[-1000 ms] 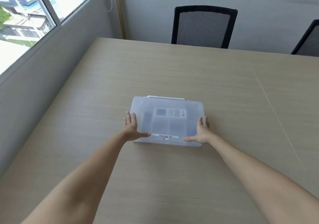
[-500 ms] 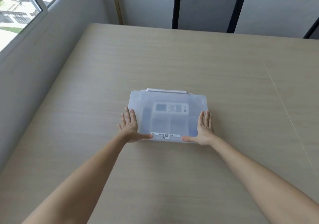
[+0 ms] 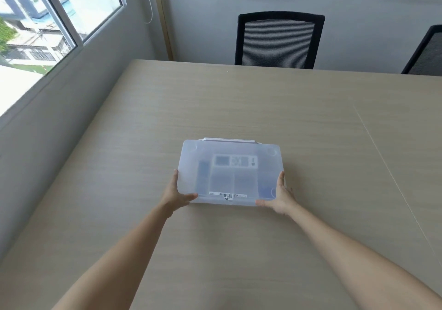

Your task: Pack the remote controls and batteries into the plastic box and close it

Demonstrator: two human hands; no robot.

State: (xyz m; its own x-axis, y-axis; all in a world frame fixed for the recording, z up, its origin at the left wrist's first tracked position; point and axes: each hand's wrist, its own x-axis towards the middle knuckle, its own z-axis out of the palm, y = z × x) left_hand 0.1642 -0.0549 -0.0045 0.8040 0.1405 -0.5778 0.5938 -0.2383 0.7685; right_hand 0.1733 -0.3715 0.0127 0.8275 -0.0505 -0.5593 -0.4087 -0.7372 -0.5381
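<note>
Where a pale wood-grain table fills most of the view, a shallow, frosted plastic box sits near its middle, its lid down and its long sides running left to right. Two bare forearms reach in from the bottom corners toward the box. The left hand clasps the near left corner: the thumb lies on top of the lid and the fingers run up along the left side wall. The right hand mirrors it on the near right corner, thumb over the front edge and fingers against the right wall. Both hands are closed on the box, one at each end.

Through the cloudy lid, dim shapes show inside. A dark, narrow upright bar on the left is probably a remote control, though the plastic blurs it too much to be sure. Beside it are greyish rectangular blocks and a printed panel with dark marks. A white barcode label sits along the near edge of the lid. A white strip, which looks like a handle, runs along the far edge.

Beyond the table, a black mesh-backed chair stands against a grey wall, with part of a second chair at the right edge. A window at upper left looks out on buildings.
</note>
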